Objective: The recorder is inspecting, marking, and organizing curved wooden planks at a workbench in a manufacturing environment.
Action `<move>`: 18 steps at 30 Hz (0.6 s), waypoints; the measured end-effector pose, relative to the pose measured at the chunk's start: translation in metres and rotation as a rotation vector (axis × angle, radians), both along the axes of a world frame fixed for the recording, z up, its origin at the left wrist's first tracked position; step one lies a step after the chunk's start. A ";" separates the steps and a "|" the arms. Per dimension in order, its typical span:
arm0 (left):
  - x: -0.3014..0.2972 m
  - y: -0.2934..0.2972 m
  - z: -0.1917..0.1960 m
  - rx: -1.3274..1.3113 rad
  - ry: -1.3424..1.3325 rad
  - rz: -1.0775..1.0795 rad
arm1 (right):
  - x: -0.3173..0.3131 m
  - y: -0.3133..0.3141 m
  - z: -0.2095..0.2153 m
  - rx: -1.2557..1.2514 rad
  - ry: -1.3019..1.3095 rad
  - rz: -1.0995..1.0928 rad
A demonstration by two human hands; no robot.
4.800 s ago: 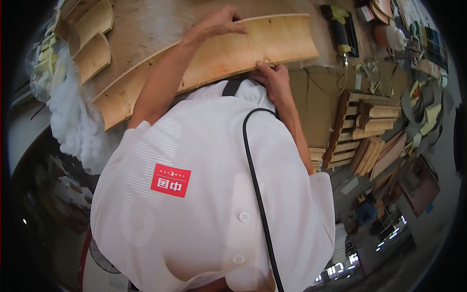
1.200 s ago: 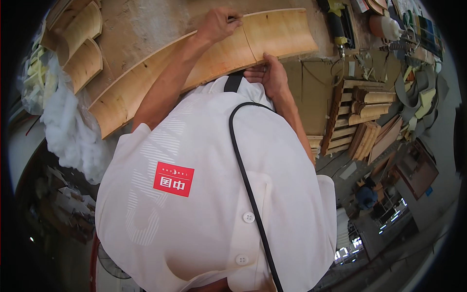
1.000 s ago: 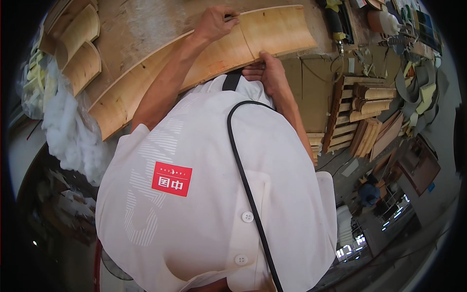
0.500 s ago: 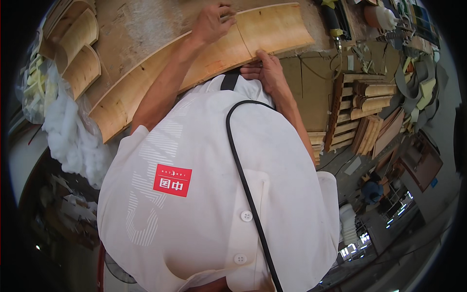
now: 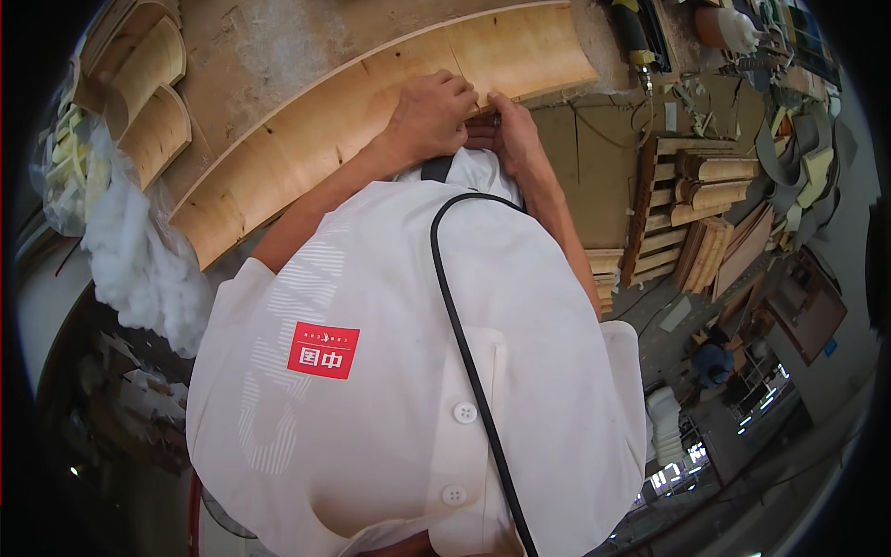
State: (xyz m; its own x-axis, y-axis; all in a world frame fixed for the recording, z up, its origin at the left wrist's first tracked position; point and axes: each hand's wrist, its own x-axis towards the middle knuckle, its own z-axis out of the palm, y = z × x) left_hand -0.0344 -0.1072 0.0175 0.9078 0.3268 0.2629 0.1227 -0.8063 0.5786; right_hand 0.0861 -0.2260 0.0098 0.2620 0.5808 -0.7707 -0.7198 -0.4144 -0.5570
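A long, curved, trough-shaped plywood panel [image 5: 316, 130] lies across the bench in front of me, its hollow face up. A thin dark line crosses it right of its middle, partly covered by my left hand. My left hand [image 5: 432, 110] rests over the near edge with its fingers curled in; whatever they pinch, if anything, is hidden. Close beside it, my right hand [image 5: 516, 135] grips the same near edge, thumb on top and fingers underneath. The two hands almost touch.
More curved plywood pieces [image 5: 153, 135] stand at the far left, above white fluffy stuffing [image 5: 139, 269]. A yellow-and-black air tool [image 5: 631, 37] with a hose and a bottle [image 5: 729, 31] lie at the far right. Beyond the bench, a wooden pallet [image 5: 654, 223] carries stacked curved parts.
My left hand has come from the panel's far edge down to its near edge, next to my right hand. The right hand and the panel have barely moved.
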 end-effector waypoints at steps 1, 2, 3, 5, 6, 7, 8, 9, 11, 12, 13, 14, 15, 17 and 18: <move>0.002 -0.003 -0.002 -0.001 0.000 0.000 | 0.001 -0.001 -0.003 -0.001 0.000 0.000; 0.003 -0.005 -0.004 0.050 0.034 0.021 | 0.002 -0.002 -0.007 -0.007 -0.003 0.005; 0.004 -0.008 -0.007 0.100 0.069 0.043 | 0.002 -0.001 -0.007 -0.013 -0.003 0.012; 0.004 -0.010 -0.012 0.128 0.058 0.065 | 0.004 0.000 -0.007 -0.002 0.001 0.007; 0.005 -0.012 -0.013 0.158 0.045 0.084 | 0.004 0.000 -0.007 0.011 0.003 0.000; 0.004 -0.014 -0.014 0.157 0.045 0.088 | 0.003 -0.002 -0.006 0.010 0.003 0.003; 0.001 -0.018 -0.014 0.160 -0.010 0.109 | 0.001 -0.005 -0.004 0.008 -0.010 0.007; 0.001 -0.019 -0.015 0.164 -0.065 0.133 | 0.001 -0.006 -0.005 0.007 -0.023 0.012; 0.006 -0.013 -0.018 0.185 -0.077 0.142 | 0.008 -0.006 -0.007 0.060 -0.013 0.014; 0.005 -0.015 -0.018 0.197 -0.082 0.149 | 0.010 -0.010 -0.006 0.104 0.003 0.014; 0.002 -0.018 -0.018 0.197 -0.070 0.165 | 0.012 -0.016 -0.003 0.101 0.015 0.031; -0.002 -0.021 -0.017 0.180 -0.073 0.156 | 0.014 -0.023 0.000 0.080 -0.059 0.133; 0.000 -0.016 -0.018 0.176 -0.088 0.139 | 0.019 -0.023 0.002 0.071 -0.144 0.226; 0.002 -0.012 -0.018 0.198 -0.091 0.147 | 0.030 -0.020 -0.001 0.068 -0.120 0.242; 0.001 -0.014 -0.015 0.185 -0.076 0.153 | 0.032 -0.020 0.001 0.075 -0.114 0.237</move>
State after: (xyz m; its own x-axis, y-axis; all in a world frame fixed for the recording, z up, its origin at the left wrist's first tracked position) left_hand -0.0334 -0.1210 0.0021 0.8268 0.3987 0.3969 0.2132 -0.8749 0.4348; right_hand 0.1185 -0.2460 0.0112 0.1950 0.6905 -0.6965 -0.5383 -0.5183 -0.6645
